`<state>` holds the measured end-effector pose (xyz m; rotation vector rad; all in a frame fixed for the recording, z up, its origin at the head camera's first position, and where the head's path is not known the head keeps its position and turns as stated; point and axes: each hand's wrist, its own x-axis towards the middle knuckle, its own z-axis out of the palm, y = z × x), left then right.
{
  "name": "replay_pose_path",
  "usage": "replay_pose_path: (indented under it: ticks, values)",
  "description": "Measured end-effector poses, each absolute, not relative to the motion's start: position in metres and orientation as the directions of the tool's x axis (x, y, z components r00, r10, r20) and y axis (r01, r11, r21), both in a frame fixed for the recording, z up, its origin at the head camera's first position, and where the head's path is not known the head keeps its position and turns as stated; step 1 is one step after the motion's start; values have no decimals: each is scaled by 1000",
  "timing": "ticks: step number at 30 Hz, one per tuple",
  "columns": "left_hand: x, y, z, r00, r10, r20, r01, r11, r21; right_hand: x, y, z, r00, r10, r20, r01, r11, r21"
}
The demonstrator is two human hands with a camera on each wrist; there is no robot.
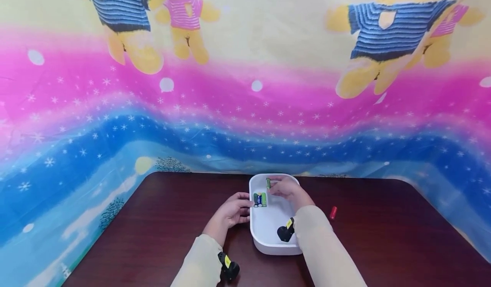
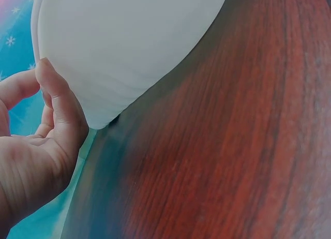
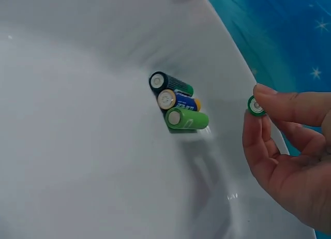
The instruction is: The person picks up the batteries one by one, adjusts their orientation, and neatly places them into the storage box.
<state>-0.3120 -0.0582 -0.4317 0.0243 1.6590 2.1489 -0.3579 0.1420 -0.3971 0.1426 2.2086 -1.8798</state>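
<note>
Right grip [image 1: 284, 188] pinches a green battery [image 1: 268, 183] over the far end of the white tray [image 1: 268, 226], lower centre of frame, best lowered parallel to the three batteries [image 3: 182, 100] lying nearby, left grip [image 1: 232, 209] touching the tray (pinch or not: cannot tell).

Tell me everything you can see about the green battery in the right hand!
The green battery is a small cylinder. One round, silvery, metal-looking end, ringed in green, shows in the right wrist view. The right hand pinches it between thumb and fingers, over the far part of the white tub. Nothing else seems to touch it.
</note>
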Motion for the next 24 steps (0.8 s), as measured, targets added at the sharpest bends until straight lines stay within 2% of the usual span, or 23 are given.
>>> replay_pose_path:
  ticks: [6,11,15,20,24]
  values:
    - [-312,-58,-432,-910,338,-238,-315,-195,929,-359,139,-403,-950,-79,-303,270,283,-920]
    - [-311,-57,-431,-911,337,-236,-313,-194,930,-357,136,-405,-945,-57,-321,288,318,-903]
    - [-311,-57,-432,-913,333,-237,-312,-194,930,-354,136,-406,-948,-52,-315,277,359,-891]
    - [-312,-58,-433,-913,334,-235,-312,-199,929,-353,139,-409,-962,-33,-272,218,508,-833]
    - [-312,-57,-433,-913,332,-236,-313,-201,928,-353,140,-411,-966,-14,-260,208,559,-803]
